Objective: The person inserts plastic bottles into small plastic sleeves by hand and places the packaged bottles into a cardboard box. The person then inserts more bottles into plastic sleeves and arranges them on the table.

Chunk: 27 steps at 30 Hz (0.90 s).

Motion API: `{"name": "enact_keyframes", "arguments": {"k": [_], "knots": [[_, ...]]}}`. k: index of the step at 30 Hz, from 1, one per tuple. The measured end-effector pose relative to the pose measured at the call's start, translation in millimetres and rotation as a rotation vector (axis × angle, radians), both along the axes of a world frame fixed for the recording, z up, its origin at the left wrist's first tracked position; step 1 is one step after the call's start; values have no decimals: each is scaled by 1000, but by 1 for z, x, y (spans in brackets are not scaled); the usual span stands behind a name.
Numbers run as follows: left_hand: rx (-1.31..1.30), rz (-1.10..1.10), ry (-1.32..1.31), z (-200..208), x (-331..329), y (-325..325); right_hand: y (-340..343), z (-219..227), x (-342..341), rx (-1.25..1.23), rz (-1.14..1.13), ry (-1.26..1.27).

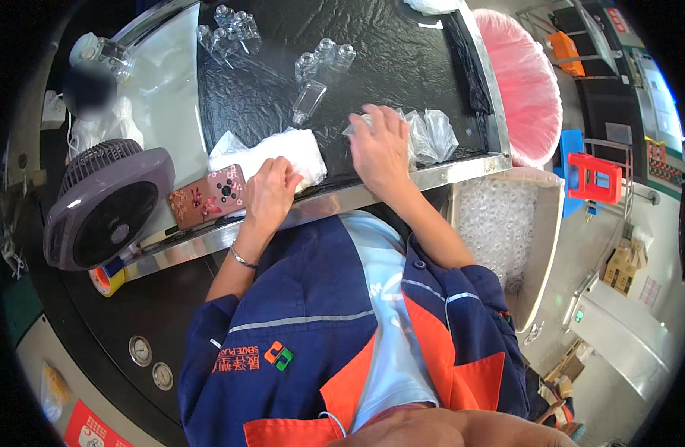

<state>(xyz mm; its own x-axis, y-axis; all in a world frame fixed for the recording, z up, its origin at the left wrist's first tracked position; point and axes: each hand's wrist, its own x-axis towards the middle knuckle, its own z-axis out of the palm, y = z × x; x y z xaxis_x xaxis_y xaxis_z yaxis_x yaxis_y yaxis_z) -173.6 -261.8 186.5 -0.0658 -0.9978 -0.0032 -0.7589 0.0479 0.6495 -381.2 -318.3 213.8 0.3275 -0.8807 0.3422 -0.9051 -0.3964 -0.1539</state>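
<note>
Fan (pixel 108 203): grey, at the far left on the bench rim, idle as far as can be seen.
Phone (pixel 207 197): patterned case, flat, just left of the left hand.
Left hand (pixel 270 194): fingers curled, resting on the white cloth (pixel 272 155); no firm grip visible.
Clear bottles (pixel 320 63): scattered on the black belt (pixel 387 52), one lying near the cloth.
Right hand (pixel 380 149): fingers spread over clear plastic bags (pixel 432 134), pressing them; grip cannot be told.
Step judged: picking up a bag; next needs one bag separated.
</note>
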Motion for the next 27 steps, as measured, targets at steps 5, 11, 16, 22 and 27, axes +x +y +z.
{"name": "enact_keyframes", "arguments": {"k": [5, 11, 16, 22, 27], "knots": [[-156, 80, 155, -12, 10, 2, -43, -5, 45, -78, 283, 29], [119, 161, 272, -1, 15, 3, -59, -14, 60, -121, 462, 356], [147, 211, 633, 3, 18, 4, -30, 25, 29, 120, 354, -199], [173, 206, 694, -6, 19, 6, 24, 21, 27, 859, 265, -1225], [196, 205, 733, 0, 15, 12, 36, -17, 40, 1341, 193, -1780]]}}
